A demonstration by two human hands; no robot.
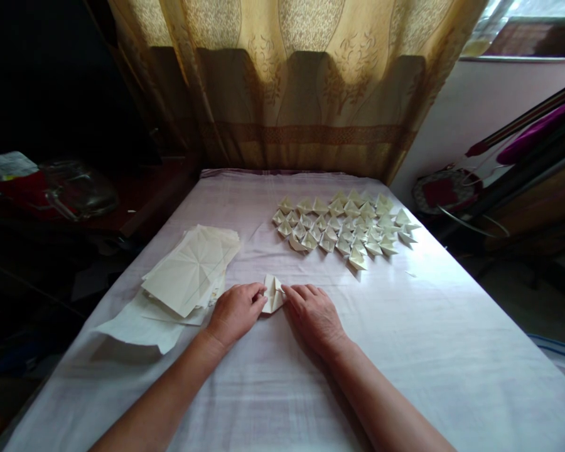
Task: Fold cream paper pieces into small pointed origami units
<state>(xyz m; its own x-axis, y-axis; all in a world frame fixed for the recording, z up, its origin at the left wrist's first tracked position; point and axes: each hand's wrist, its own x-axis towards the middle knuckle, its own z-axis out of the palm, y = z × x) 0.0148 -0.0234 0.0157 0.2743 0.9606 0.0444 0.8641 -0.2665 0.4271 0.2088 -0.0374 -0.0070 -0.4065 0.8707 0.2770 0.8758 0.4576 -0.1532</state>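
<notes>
A small folded piece of paper point(272, 295) lies near the middle of the cloth, held between both hands. My left hand point(236, 314) pinches its left edge with thumb and forefinger. At the right edge, the fingertips of my right hand point(316, 315) grip a fold, the thumb mostly hidden. Left of my hands rests a stack of creased paper sheets point(188, 273), the top one marked with fold lines that meet at its centre. Beyond my right hand stand several rows of folded paper boats point(329, 235), pale and pointed, packed close together.
A pale cloth point(405, 364) covers the table. A patterned curtain point(306, 94) hangs behind its far edge. To the left, a glass jug point(82, 188) stands on a dark red surface. A scrap of paper point(410, 274) lies right of the boats.
</notes>
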